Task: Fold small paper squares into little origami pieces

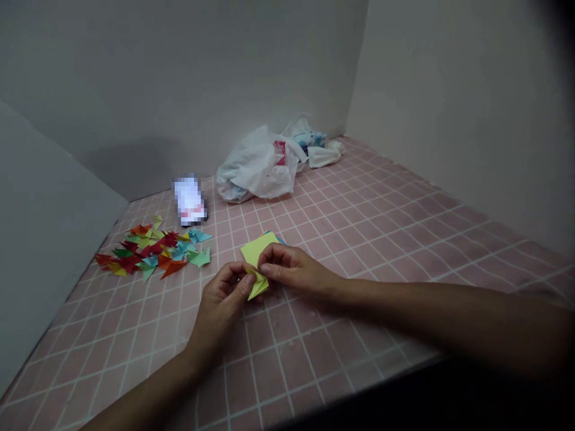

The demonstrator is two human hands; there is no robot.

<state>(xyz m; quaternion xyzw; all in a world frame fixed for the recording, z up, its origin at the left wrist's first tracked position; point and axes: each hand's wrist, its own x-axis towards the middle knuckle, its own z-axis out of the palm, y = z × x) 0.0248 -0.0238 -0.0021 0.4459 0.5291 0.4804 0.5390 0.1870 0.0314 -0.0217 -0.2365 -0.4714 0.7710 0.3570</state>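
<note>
Both hands meet over the pink tiled floor. My left hand and my right hand pinch a small folded yellow-green paper piece between thumbs and fingers. Just beyond the fingers lies a small stack of square papers, yellow on top with a blue edge showing beneath it. To the left lies a pile of several folded paper triangles in red, green, yellow, orange and light blue.
White plastic bags with things inside lie in the far corner by the grey walls. A small blurred white and red object stands near the paper pile. A grey wall runs along the left side.
</note>
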